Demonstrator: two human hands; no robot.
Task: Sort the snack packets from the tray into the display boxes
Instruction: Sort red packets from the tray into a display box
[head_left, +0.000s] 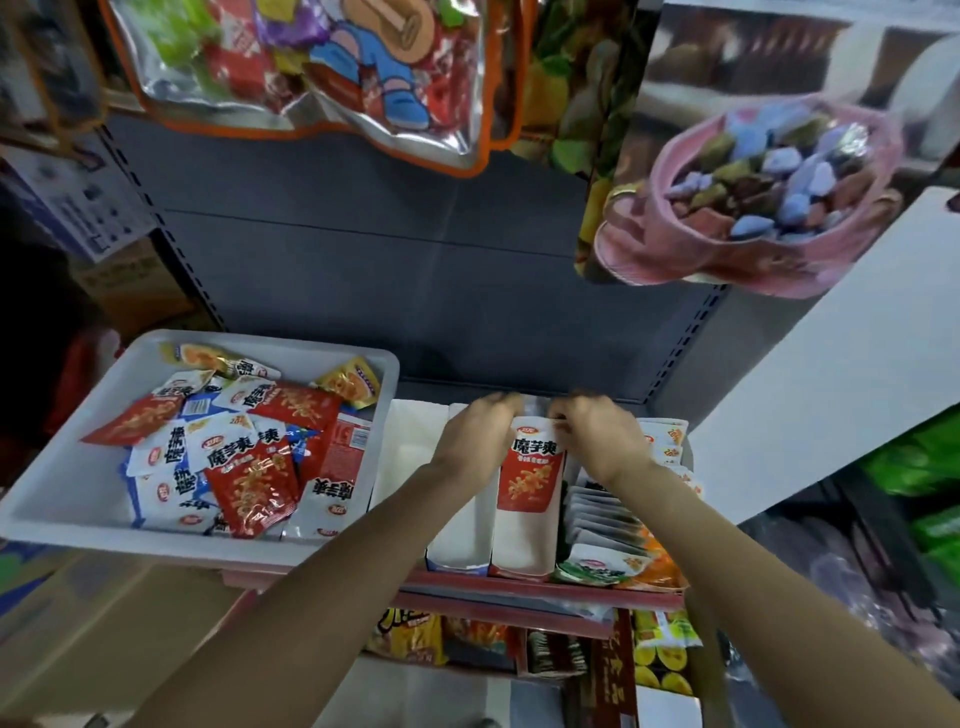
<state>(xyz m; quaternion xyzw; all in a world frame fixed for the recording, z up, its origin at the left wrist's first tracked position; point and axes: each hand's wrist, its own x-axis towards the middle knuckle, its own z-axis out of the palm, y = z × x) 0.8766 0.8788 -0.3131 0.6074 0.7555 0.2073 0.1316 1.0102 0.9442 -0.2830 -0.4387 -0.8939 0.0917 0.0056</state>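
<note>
Fingers of left hand and right hand curled on top edge of red packet, seating it upright in middle display box. Next: release, fetch another from tray, matching flavour.

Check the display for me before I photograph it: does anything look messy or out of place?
Only the white tray: its snack packets lie heaped at all angles, some upside down, still unsorted. In the display boxes the packets stand in rows. Both hands, left hand and right hand, are at a red-and-white packet.
</note>
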